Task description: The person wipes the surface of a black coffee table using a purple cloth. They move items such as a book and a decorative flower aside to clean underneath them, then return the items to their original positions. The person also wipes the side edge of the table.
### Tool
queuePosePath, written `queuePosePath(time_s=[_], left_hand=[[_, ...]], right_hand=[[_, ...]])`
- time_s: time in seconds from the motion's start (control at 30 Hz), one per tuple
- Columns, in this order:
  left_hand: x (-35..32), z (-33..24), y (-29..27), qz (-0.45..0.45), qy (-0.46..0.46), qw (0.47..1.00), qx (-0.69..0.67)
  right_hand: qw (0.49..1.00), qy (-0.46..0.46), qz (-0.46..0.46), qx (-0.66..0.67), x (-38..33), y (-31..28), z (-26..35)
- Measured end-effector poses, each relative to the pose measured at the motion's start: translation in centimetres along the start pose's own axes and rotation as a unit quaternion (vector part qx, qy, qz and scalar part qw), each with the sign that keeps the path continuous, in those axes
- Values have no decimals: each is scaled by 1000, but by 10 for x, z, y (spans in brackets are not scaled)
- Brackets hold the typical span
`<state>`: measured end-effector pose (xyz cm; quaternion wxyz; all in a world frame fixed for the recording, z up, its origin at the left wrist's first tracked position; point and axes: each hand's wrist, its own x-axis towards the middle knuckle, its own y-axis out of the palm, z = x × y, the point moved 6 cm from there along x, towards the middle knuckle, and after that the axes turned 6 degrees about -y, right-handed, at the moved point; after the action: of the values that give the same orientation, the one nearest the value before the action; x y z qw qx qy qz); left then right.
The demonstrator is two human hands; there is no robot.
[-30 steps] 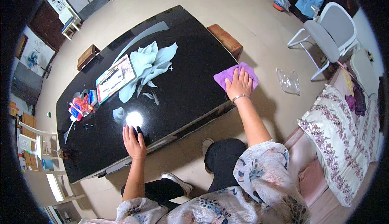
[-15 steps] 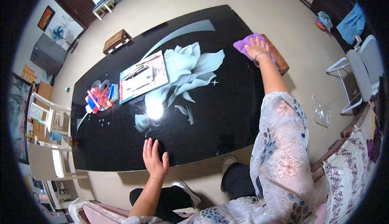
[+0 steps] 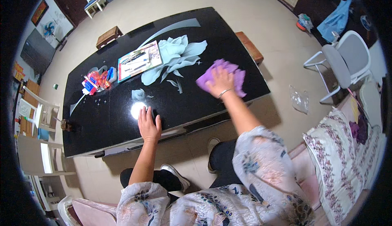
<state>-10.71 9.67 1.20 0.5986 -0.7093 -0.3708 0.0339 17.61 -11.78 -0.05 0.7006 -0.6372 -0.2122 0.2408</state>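
A glossy black table (image 3: 179, 113) with a pale flower pattern stretches in front of me. My right hand (image 3: 221, 81), a bracelet at its wrist, lies with fingers spread on top of a crumpled purple cloth (image 3: 236, 71), pressing it against the tabletop right of the flower. At the table's near edge rests my left hand (image 3: 148, 126), fingers stretched out and nothing in it, beside a bright light reflection.
Pens lie on a flat book or board (image 3: 141, 62) on the table. Left of it sits a pile of red and blue packets (image 3: 97, 81). Wooden stools (image 3: 249, 48) stand beyond the table, a grey chair (image 3: 341, 58) at right. A clear plastic bag (image 3: 299, 100) lies on the floor.
My right hand has come from the table's far right edge back toward me and left, dragging the purple cloth along. My left hand still lies by the near edge. The whole view has shifted.
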Motion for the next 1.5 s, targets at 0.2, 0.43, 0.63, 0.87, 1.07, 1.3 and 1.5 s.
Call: queuePosePath(time_s=[0.2,0.43,0.63,0.87,1.07,1.3,1.5], left_hand=[[2,24,-11,-28,6,998,-51],[7,128,-45,-60,-42,996,40],[7,140,-43,-52,-57,997,8],[6,134,-47,-16,-86,996,-5],[8,129,-42,1,-93,996,-14],[9,137,-46,-24,-89,996,-5],[8,142,-42,-51,-87,995,-11]], right_hand=[[978,-193,-64,50,-94,9,113],[994,98,40,-7,-78,-1,-107],[988,147,43,-12,20,-14,-121],[985,169,39,-3,187,-17,-62],[999,47,20,-9,244,-2,78],[999,-16,34,-3,167,-5,112],[995,-84,61,6,59,17,144]])
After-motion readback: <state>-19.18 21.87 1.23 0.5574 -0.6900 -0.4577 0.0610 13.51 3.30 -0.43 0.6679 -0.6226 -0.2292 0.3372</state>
